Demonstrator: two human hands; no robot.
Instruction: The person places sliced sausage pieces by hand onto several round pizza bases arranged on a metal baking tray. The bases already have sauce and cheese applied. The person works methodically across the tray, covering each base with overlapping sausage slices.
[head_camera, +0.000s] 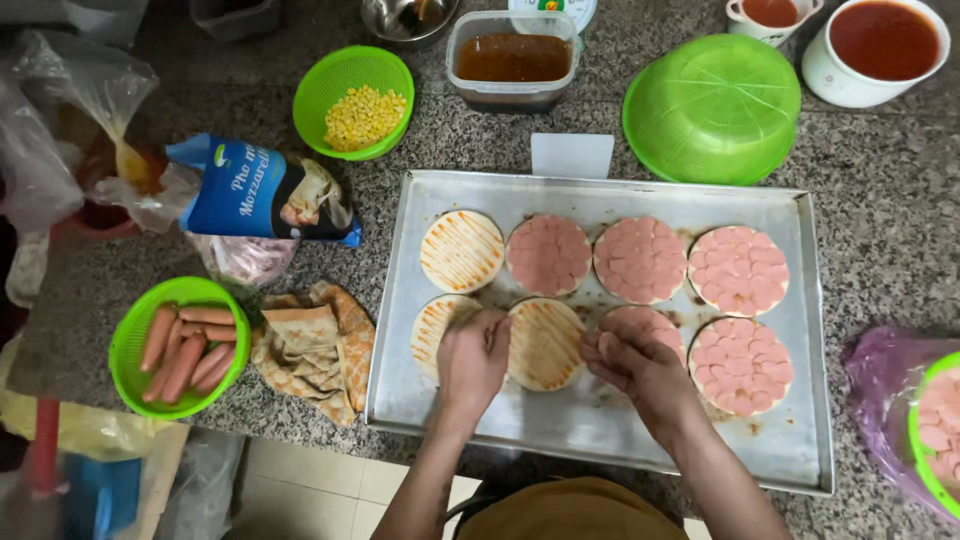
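One metal tray (815, 400) holds eight round bases: five sausage-topped (738, 268), three sauced only (461, 250).

Dull, scuffed metal for the tray (600, 420), stained in places. Speckled polished stone for the counter (880, 230). Glossy green plastic for the bowls (352, 72) and the ribbed lid (712, 108). Crumpled woven cloth (315, 350). Shiny printed film on the blue bag (255, 190). Glazed white ceramic for the cup (840, 80).
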